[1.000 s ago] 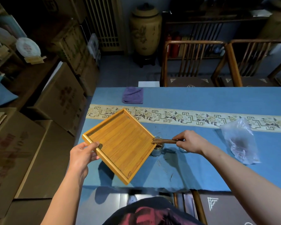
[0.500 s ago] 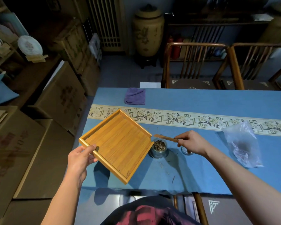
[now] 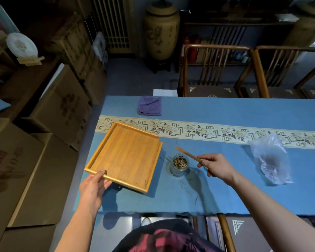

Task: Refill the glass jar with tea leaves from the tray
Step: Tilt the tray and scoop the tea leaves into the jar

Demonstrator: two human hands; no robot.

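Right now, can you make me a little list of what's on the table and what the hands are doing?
tray: bamboo tray, almost bare of leaves
jar: glass jar, open, tea leaves inside, right of tray
left hand: left hand grips tray's near edge
right hand: right hand holds wooden scoop, tip above jar
spills: stray leaves on blue cloth
others: plastic bag, purple towel

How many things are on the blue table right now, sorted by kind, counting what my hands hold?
Wooden tray: 1
Glass jar of tea leaves: 1
Wooden scoop: 1
Purple cloth: 1
Clear plastic bag: 1
Total: 5
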